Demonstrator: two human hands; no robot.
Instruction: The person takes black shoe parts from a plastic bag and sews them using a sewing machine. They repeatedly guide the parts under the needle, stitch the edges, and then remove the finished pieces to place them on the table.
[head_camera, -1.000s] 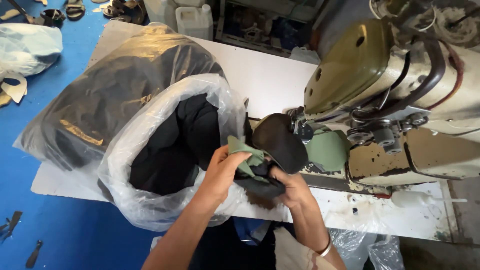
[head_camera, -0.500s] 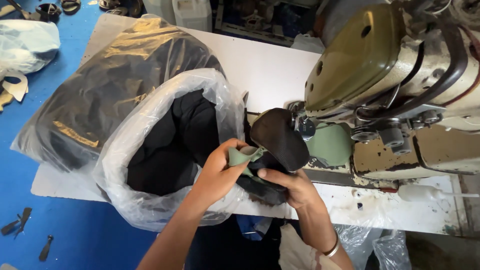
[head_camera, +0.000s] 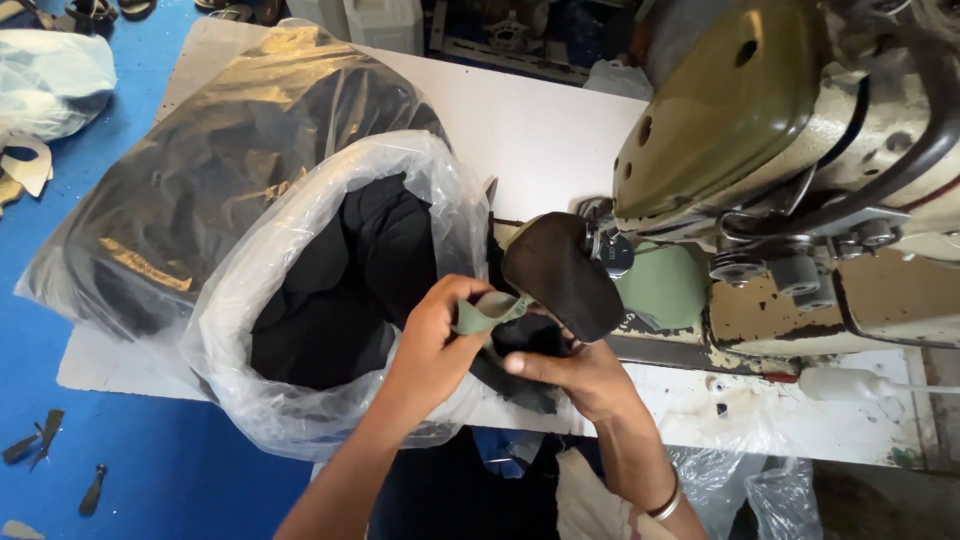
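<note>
Below centre frame, at the table's (head_camera: 540, 130) near edge, my left hand (head_camera: 430, 345) pinches a green strip (head_camera: 487, 312) while my right hand (head_camera: 580, 375) grips the black shoe upper (head_camera: 560, 270), which angles up-left toward the sewing machine (head_camera: 760, 140).

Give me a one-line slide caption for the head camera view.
Two hands, left hand and right hand, hold a black fabric piece with green strip beside a sewing machine.

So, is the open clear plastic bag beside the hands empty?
No, the open clear plastic bag is filled with black fabric pieces, just left of the left hand.
</note>
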